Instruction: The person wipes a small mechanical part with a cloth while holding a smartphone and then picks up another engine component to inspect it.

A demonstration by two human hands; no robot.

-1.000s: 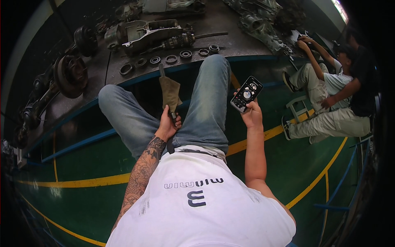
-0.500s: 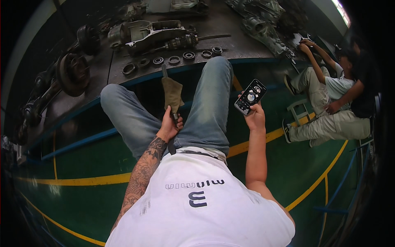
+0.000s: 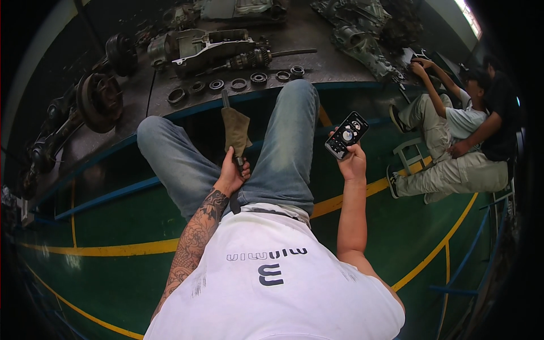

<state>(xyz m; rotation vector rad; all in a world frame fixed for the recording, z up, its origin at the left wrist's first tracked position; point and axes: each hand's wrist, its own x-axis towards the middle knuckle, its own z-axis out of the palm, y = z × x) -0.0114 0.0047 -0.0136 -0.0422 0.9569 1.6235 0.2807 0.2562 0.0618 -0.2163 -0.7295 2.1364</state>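
Observation:
My left hand [image 3: 233, 171] is closed on the lower end of a metal shaft [image 3: 225, 99] partly covered by a tan cloth [image 3: 234, 129], held between my jeans-clad thighs. My right hand [image 3: 352, 161], off to the right of my thigh, grips a black smartphone [image 3: 345, 134], its lit screen facing me. Beyond my knees a row of several metal rings and bearings [image 3: 216, 84] lies along the bench edge. Behind them sit an opened housing [image 3: 187, 61] and a gear shaft [image 3: 249, 58].
The metal bench [image 3: 150, 99] also bears an axle with round hubs [image 3: 96, 103] at left and castings [image 3: 360, 42] at back right. Two people [image 3: 470, 136] are close together at right beside a low stool [image 3: 409, 152]. Blue metal rails [image 3: 113, 194] run above the green floor.
The phone in my right hand has shifted slightly down and right. The whole view moved a little; my left hand's grip looks the same.

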